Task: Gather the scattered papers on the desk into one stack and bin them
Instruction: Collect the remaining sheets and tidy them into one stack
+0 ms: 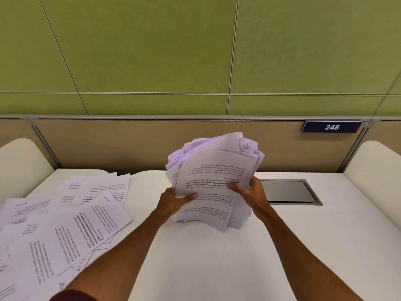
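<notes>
Papers lie in two lots on the white desk [206, 257]: a wide loose spread [71, 224] over its left part, and a ragged bundle [214, 170] held tilted up near the middle, its lower edge on or just above the desktop, I cannot tell which. Sheets fan out of line at top and bottom, so I judge the bundle could shed pages or buckle if lifted or squared too briskly, and the spread has yet to be added. Left hand [173, 203] and right hand [249, 192] grip the bundle's lower sides, fingers curled round its edges, each thumb [191, 196] pressed on the front sheet.
</notes>
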`<state>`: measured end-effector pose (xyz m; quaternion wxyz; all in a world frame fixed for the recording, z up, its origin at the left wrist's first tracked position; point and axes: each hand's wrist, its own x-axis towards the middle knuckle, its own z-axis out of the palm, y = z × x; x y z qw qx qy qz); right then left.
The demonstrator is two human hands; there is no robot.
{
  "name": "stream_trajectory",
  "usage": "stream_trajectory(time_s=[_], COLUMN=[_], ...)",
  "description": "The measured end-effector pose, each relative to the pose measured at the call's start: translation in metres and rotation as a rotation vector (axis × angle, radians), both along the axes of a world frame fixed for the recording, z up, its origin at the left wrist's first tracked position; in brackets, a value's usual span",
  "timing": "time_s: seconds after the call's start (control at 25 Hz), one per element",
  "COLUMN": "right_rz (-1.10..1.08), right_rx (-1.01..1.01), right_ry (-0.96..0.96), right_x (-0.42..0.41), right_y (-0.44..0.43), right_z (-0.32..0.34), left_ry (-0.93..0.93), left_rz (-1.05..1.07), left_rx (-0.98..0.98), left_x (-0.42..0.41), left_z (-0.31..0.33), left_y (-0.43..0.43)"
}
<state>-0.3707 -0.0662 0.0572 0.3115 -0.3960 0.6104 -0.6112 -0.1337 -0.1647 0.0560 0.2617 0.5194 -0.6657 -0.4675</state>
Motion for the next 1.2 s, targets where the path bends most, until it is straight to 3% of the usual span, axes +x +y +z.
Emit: stream_trajectory(time_s=[0.16,0.28,0.4,0.48,0.72,0.92,1.12,1.2], right_rz=[-0.006,-0.079,-0.135,-0.138,-0.156,-0.063,-0.025,0.011], right_rx=[-0.028,-0.119,-0.189,-0.212,-0.166,0.029,-0.087,-0.041], right_ry=[0.16,0.254,0.347,0.399,0.144,0.112,0.057,0.037], right_x=[-0.003,0.004,0.015,0.02,0.012,0.001,0.0,-0.001], right_y=[0.001,0.0,-0.006,-0.007,0.002,0.002,0.005,0.004], right_z=[0.003,0.01,0.02,0.023,0.008,0.003,0.007,0.004], left_ry=[0.289,0.376,0.51,0.52,0.529,0.311,0.556,0.545], left_rz=[0.058,0.091,0.266,0.326,0.221,0.089,0.06,0.043], left_rx=[-0.158,-0.035,-0.219,-0.222,-0.223,0.076,-0.026,-0.01], left_x=[0.001,-0.005,-0.024,-0.035,-0.025,-0.024,-0.018,-0.016], left_z=[0.006,0.014,0.038,0.05,0.042,0.025,0.025,0.024], left_y=[0.005,0.017,0.021,0.021,0.006,0.001,-0.004,-0.006])
